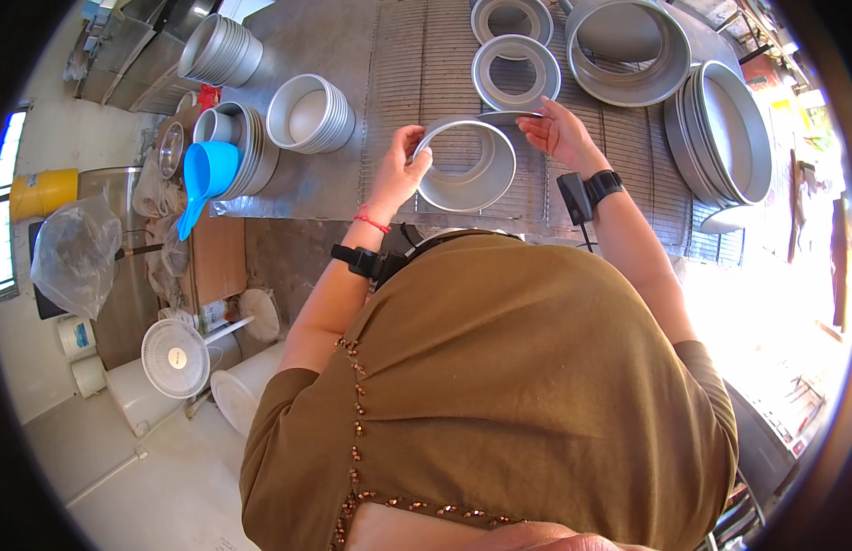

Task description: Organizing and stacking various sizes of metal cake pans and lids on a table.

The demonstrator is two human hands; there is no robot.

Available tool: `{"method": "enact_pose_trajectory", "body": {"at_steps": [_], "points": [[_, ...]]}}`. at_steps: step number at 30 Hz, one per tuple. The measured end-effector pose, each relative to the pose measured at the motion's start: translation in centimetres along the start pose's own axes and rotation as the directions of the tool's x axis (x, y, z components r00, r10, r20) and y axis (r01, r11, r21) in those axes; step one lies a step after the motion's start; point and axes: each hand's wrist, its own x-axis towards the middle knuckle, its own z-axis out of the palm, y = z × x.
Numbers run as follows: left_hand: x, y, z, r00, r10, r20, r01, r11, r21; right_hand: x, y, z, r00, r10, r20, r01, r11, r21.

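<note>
My left hand [400, 174] grips the left side of a round metal cake tin [496, 173], tilted so its inside faces me. Through its bottom the wire rack shows, so its base is open. My right hand [565, 138] pinches a thin flat metal disc [508, 118], seen nearly edge-on at the tin's far rim. Whether disc and tin touch, I cannot tell. Just beyond lie two more open-bottomed round tins, a closer one [516, 100] and a farther one [481, 26]. A larger round tin [628, 89] sits behind my right hand.
Wire racks [417, 64] cover much of the metal table [338, 37]. Nested large tins [731, 133] stand at the right. At the left are stacks of smaller tins [308, 115] and a blue plastic jug [208, 170] resting over other tins. Below left stand white plastic containers [136, 395].
</note>
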Motion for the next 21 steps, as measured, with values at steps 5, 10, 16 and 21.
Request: {"method": "enact_pose_trajectory", "body": {"at_steps": [5, 10, 16, 21], "points": [[1.1, 1.2, 1.9, 0.999, 0.010, 0.032, -0.016, 0.978, 0.207, -1.4, 0.4, 1.4, 0.981, -0.150, -0.124, 0.140, 0.987, -0.084], [3.2, 0.8, 4.7, 0.990, 0.131, 0.045, -0.138, 0.961, 0.241, -2.9, 0.5, 0.4, 0.946, -0.292, -0.141, 0.247, 0.931, -0.270], [5.1, -1.0, 7.4, 0.958, 0.280, 0.054, -0.283, 0.910, 0.303, -4.4, 0.9, -1.1, 0.898, -0.410, -0.160, 0.320, 0.858, -0.403], [5.8, -1.6, 8.5, 0.969, 0.245, 0.042, -0.236, 0.854, 0.464, -5.7, 1.8, -1.8, 0.898, -0.417, -0.141, 0.307, 0.823, -0.479]]}}
